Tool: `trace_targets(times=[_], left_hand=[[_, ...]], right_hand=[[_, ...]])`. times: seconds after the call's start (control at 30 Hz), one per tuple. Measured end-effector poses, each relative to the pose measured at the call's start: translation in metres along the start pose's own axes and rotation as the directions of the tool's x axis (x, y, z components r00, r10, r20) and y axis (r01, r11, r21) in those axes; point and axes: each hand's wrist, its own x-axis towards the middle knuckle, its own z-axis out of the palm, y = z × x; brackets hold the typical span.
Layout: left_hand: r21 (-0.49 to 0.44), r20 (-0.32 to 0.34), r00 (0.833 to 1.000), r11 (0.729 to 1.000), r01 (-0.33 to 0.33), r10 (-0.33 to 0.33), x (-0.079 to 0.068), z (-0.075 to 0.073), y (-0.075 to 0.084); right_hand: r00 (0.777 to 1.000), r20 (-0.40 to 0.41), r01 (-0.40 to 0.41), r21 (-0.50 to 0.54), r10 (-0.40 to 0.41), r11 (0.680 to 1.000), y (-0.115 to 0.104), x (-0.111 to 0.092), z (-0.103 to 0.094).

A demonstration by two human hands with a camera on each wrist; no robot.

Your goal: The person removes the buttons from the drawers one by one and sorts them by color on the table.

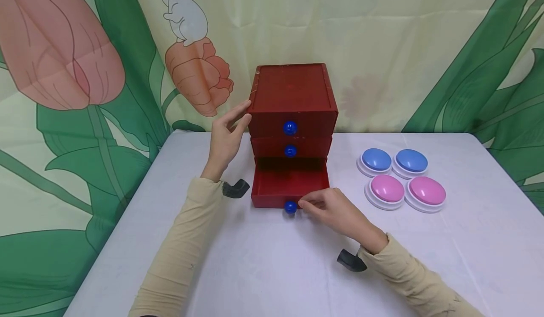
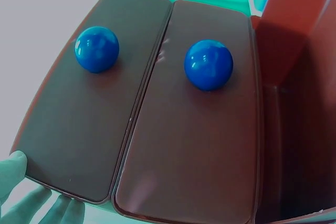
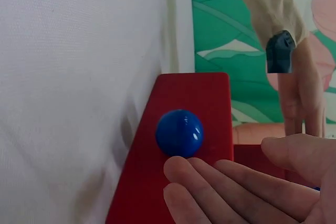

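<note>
A dark red cabinet (image 1: 293, 88) with three drawers stands on the table, a round blue knob on each drawer. Its bottom drawer (image 1: 291, 180) is pulled out, and the inside that shows holds nothing. My left hand (image 1: 227, 135) rests against the cabinet's upper left side, thumb at the front edge in the left wrist view and fingers along the side. My right hand (image 1: 340, 213) is at the front of the bottom drawer, fingertips right beside its blue knob (image 3: 179, 134). In the right wrist view its fingers are fairly straight, with the thumb apart from them.
To the cabinet's right are two blue buttons (image 1: 376, 159) and two pink buttons (image 1: 426, 191) on white bases. Behind the white table (image 1: 263, 269) hangs a curtain (image 1: 382, 47) printed with flowers and a rabbit. A black wrist mount (image 1: 236, 189) juts from the left sleeve.
</note>
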Motion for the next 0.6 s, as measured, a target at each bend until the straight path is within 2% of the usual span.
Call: trace_targets(times=[0.03, 0.17, 0.27, 0.43, 0.6], left_hand=[[-0.001, 0.001, 1.0, 1.0, 0.0, 0.0, 0.0, 0.0, 0.0], [-0.011, -0.003, 1.0, 1.0, -0.021, 0.021, 0.005, -0.001, -0.017], [-0.013, -0.001, 1.0, 1.0, -0.027, 0.027, 0.005, 0.0, -0.02], [-0.004, 0.009, 1.0, 1.0, -0.017, 0.017, -0.001, 0.0, 0.001], [-0.002, 0.01, 1.0, 1.0, -0.015, 0.015, -0.002, 0.0, 0.002]], right_hand=[[1.0, 0.006, -0.005, 0.002, 0.005, 1.0, 0.0, 0.0, 0.001], [1.0, 0.016, -0.017, 0.018, 0.017, 1.0, 0.002, 0.003, 0.007], [1.0, 0.007, -0.012, 0.02, 0.012, 1.0, 0.003, 0.005, 0.011], [1.0, -0.004, -0.023, 0.018, 0.023, 1.0, 0.004, 0.007, 0.015], [0.999, 0.002, -0.053, 0.053, 0.053, 0.997, 0.005, 0.009, 0.017]])
